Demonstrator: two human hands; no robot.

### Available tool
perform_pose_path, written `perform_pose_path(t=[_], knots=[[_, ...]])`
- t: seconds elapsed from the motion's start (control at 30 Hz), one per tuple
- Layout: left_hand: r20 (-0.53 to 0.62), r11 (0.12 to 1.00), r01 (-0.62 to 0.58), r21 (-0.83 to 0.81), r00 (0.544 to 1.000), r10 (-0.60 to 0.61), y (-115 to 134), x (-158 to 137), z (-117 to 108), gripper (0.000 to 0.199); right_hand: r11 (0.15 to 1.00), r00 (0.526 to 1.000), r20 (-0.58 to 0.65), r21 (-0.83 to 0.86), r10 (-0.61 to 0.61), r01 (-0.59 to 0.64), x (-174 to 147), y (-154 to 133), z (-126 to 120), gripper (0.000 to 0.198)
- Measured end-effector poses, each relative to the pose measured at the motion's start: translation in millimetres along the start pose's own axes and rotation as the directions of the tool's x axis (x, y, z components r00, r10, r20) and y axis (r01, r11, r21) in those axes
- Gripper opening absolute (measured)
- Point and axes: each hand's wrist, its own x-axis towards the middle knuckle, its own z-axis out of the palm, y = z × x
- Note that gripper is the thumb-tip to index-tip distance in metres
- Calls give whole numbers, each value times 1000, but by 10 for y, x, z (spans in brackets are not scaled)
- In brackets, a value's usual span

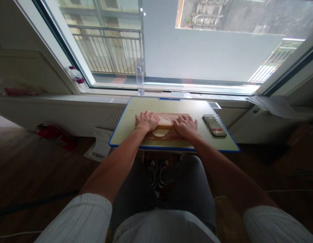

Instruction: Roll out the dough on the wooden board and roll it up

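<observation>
A wooden rolling pin [165, 127] lies crosswise over a thin, round, pale sheet of dough [161, 132]. The dough shows on both sides of the pin, on a brown wooden board [174, 135]. My left hand [147, 121] is closed over the pin's left end from above, with its fingers pointing forward. At the right end, my right hand [185, 125] bears down on the pin in the same way. Both palms hide the pin's ends, so only its middle part shows.
The board rests on a small blue-edged table [128, 121]. A phone-like device [214, 125], partly pixelated, lies at its right. A clear bottle [140, 81] stands on the windowsill behind. A red fire extinguisher [56, 135] is on the floor at left; papers [273, 106] lie at right.
</observation>
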Motion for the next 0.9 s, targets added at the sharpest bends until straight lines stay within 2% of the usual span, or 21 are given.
perform_pose_path(t=[0.23,0.47,0.6,0.73,0.8,0.9], knots=[[-119,1000,-4,5,993,4,23,-240,66,66,998,996,-68,-23,-57,55,-246,1,-1,67],[-248,998,-65,0,967,63,7,-479,145,57,999,991,-124,8,-43,44,-389,38,103,70],[-225,993,-117,-28,968,108,-58,-643,109,61,996,987,-144,42,-71,78,-536,101,129,67],[-136,963,-258,-72,959,247,-191,-737,15,76,975,968,-167,92,-186,204,-614,213,123,58],[-137,950,-301,-82,948,289,-245,-745,-11,75,953,949,-181,112,-258,281,-602,267,111,48],[-172,951,-291,-109,947,270,-258,-730,0,67,927,928,-187,135,-323,350,-540,328,82,36]])
